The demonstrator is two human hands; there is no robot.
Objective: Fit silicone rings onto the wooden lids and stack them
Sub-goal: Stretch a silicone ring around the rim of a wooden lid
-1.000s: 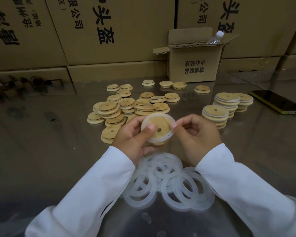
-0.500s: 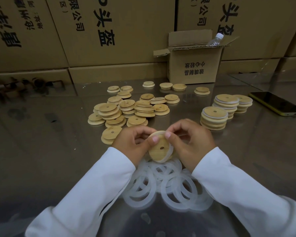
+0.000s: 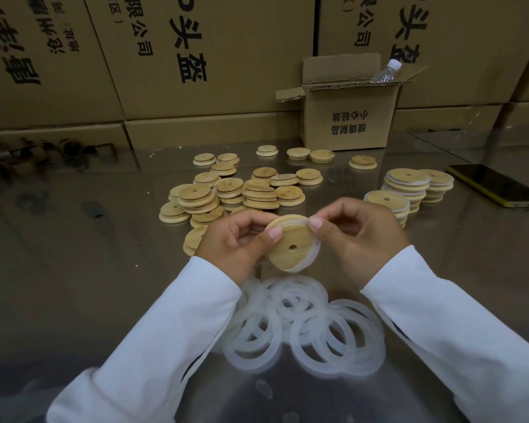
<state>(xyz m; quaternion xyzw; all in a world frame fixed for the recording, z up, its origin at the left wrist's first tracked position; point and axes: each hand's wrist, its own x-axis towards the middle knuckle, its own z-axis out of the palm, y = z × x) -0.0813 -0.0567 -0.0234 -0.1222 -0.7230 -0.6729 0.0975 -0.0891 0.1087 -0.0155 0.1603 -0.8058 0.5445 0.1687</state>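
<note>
roughly midway, by my reading: three short stacks of ringed lids (image 3: 408,186) stand on the surface (image 3: 74,270) at right, while a bigger heap of bare lids (image 3: 226,193) waits beyond the hands. the left hand (image 3: 229,239) and right hand (image 3: 358,236) each pinch the wooden lid (image 3: 290,245) by its rim, a silicone ring (image 3: 313,253) partly seated on it. loose rings (image 3: 303,325) lie just below.
</note>
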